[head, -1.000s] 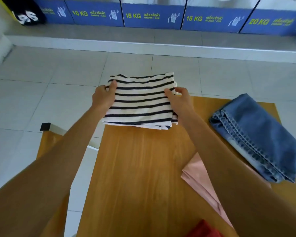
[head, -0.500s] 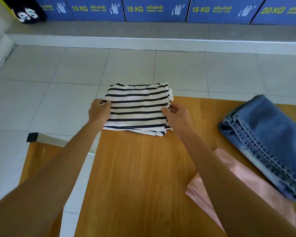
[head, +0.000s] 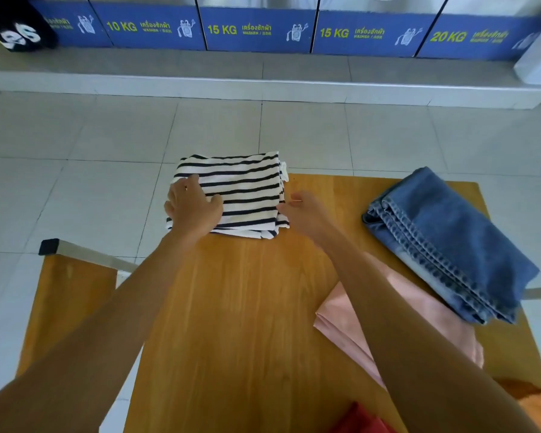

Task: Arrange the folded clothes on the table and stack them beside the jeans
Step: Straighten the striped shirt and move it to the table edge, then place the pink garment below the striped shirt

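Low right in the frame lay the pink garment (head: 397, 326), the jeans (head: 450, 242) above it. At centre, on the tabletop's (head: 231, 307) far edge, your left hand (head: 194, 210) pressed flat and your right hand (head: 306, 214) touched the striped shirt (head: 244, 192): soft, light; support both sides.

Your left hand (head: 194, 210) lies flat on the folded striped shirt (head: 244, 189) at the far left corner of the table (head: 231, 307), fingers spread. Your right hand (head: 306, 214) touches the shirt's right edge, its grip unclear. The folded jeans (head: 450, 239) lie well apart at the right, a pink garment (head: 341, 320) just beside them under your right forearm.
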